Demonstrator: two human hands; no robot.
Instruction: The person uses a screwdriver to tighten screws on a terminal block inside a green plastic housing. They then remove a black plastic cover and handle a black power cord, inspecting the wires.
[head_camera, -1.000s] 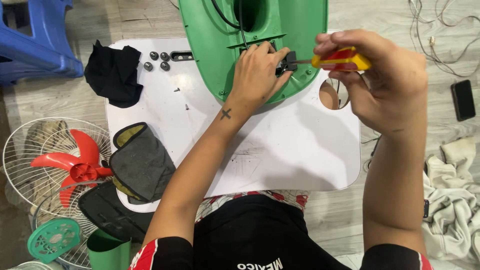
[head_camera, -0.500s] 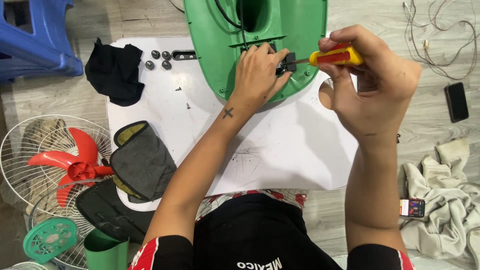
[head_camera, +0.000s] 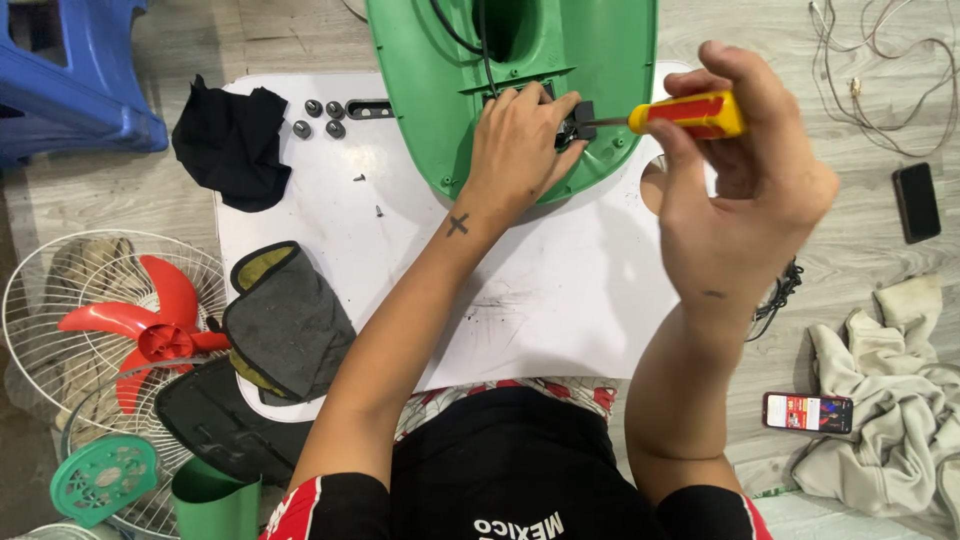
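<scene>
A green plastic fan base (head_camera: 430, 90) lies upside down on a white table (head_camera: 560, 300). My left hand (head_camera: 515, 140) rests on its underside and pinches a small black part (head_camera: 578, 118). My right hand (head_camera: 745, 190) grips a screwdriver with a yellow and red handle (head_camera: 690, 112); its metal tip points left into that black part. A black cable (head_camera: 470, 40) runs across the base above my left hand.
Several black round feet and a black bracket (head_camera: 345, 108) lie at the table's far left beside a black cloth (head_camera: 232, 145). A grey-black pouch (head_camera: 290, 320) overhangs the left edge. On the floor: red fan blade in wire guards (head_camera: 140, 330), blue stool (head_camera: 70, 70), two phones (head_camera: 808, 412), rags, wires.
My right hand with the screwdriver has shifted slightly left and lower, the tip staying at the black part. My left hand has kept its hold on the base.
</scene>
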